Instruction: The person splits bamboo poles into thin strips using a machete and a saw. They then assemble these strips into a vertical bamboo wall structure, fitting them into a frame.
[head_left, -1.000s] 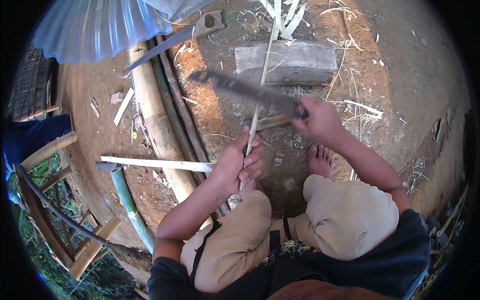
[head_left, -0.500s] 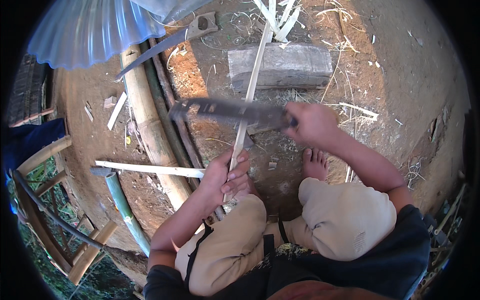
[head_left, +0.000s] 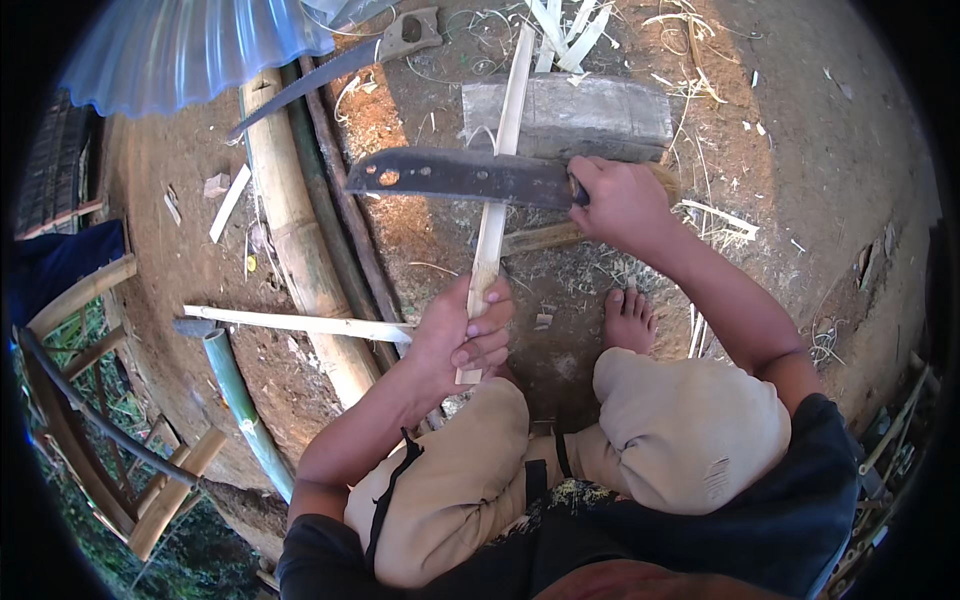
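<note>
My left hand [head_left: 462, 330] grips the near end of a long pale bamboo strip [head_left: 497, 190]. The strip runs away from me and rests on a grey wooden block [head_left: 590, 115]. My right hand [head_left: 622, 203] holds the handle of a broad dark machete [head_left: 455, 175]. Its blade lies crosswise over the strip, pointing left, just in front of the block. I am squatting, knees in tan trousers, with a bare foot [head_left: 627, 318] on the dirt under my right arm.
Thick bamboo poles [head_left: 295, 235] lie at left, with a split slat [head_left: 300, 322] and a green pole [head_left: 238, 400]. A saw [head_left: 345, 55] lies at the top, near a corrugated translucent sheet [head_left: 190, 40]. Bamboo shavings litter the earth. A bamboo frame [head_left: 90, 410] stands at lower left.
The machete has swung leftward and level across the strip. My left hand has slid slightly nearer along the strip. The view has shifted a little.
</note>
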